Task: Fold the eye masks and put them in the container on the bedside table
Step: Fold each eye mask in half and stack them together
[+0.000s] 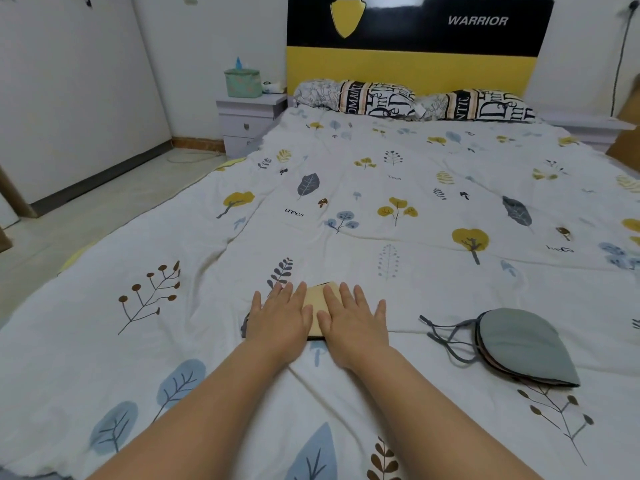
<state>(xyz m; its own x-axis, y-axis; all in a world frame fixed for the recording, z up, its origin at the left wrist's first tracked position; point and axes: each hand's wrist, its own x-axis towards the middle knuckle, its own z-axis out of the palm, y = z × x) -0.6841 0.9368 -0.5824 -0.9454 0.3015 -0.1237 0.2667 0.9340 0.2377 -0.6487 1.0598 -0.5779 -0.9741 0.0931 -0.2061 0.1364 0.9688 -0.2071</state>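
A yellow eye mask (316, 301) lies on the bed in front of me, mostly covered by both hands. My left hand (280, 315) rests flat on its left part, fingers spread. My right hand (355, 318) lies flat on its right part, fingers spread too. To the right, a folded grey eye mask (523, 344) sits on top of other masks, its grey straps (446, 337) trailing left. The green container (243, 83) stands on the bedside table (247, 114) far away at the left of the headboard.
The bed is covered by a white sheet (381, 188) printed with leaves and trees. Two patterned pillows (374, 98) lie against the yellow and black headboard (412, 46). Floor runs along the bed's left side, with a cable near the bedside table.
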